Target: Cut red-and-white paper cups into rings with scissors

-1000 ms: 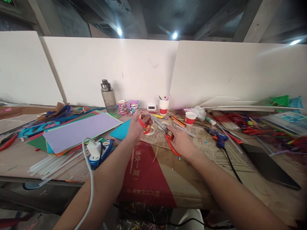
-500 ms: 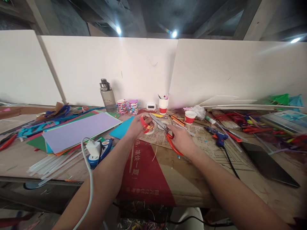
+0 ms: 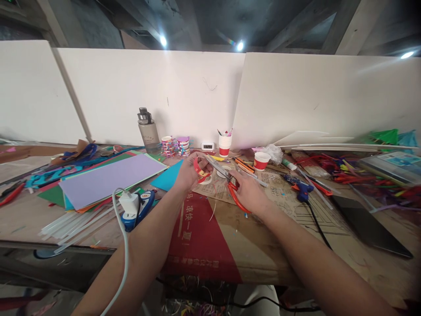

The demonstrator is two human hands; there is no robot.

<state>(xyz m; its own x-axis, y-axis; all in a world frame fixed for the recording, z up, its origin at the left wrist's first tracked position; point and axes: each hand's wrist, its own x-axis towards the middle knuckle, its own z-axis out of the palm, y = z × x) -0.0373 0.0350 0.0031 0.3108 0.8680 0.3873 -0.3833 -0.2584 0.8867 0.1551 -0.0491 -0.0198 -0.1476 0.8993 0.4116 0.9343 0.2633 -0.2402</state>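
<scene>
My left hand [image 3: 187, 172] pinches a small red paper ring [image 3: 198, 169] with a yellow mark, held just above the table. My right hand [image 3: 248, 192] grips red-handled scissors [image 3: 230, 184]; their steel blades point up and left, with the tips right next to the ring. Under both hands lies brown cardboard [image 3: 263, 237] with a red printed sheet [image 3: 200, 239] on it. A white paper ring [image 3: 208, 180] lies on the cardboard below the red one.
Coloured paper sheets [image 3: 108, 177] and clear glue sticks [image 3: 75, 224] lie at left, beside a white charger on a blue glue gun [image 3: 133, 207]. At the back stand a water bottle [image 3: 148, 131], stacked coloured rings [image 3: 176, 146] and red-white cups [image 3: 261, 161]. Another glue gun [image 3: 301, 188] and a dark tablet [image 3: 368, 226] lie at right.
The red ring has dropped a little and turned in my left hand. The scissors' blades have come closer to it. My arms have barely shifted.
</scene>
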